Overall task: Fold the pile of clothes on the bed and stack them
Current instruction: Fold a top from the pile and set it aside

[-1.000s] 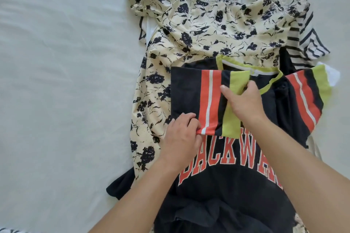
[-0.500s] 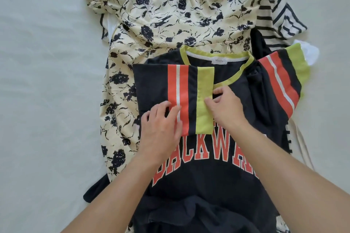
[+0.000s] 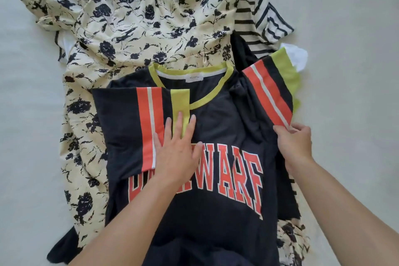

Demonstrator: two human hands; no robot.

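A black T-shirt (image 3: pixel 218 129) with red block letters and a lime collar lies face up on top of the pile. Its left sleeve (image 3: pixel 142 119), striped red, white and lime, is folded in over the chest. My left hand (image 3: pixel 176 147) presses flat on that folded sleeve with straight fingers. The right sleeve (image 3: pixel 269 86) still spreads outward. My right hand (image 3: pixel 294 142) pinches its lower edge at the red stripe. Under the T-shirt lies a cream dress with black flowers (image 3: pixel 133 28).
A black-and-white striped garment (image 3: pixel 261 19) sticks out at the upper right, with a bit of white cloth (image 3: pixel 299 56) beside it. Everything rests on a pale bed sheet (image 3: pixel 354 49) that stretches to both sides.
My right hand left the folded left sleeve and moved right to take the right sleeve's edge. My left hand slid onto the folded sleeve and flattened. The view shifted, and the object at top left is gone from sight.
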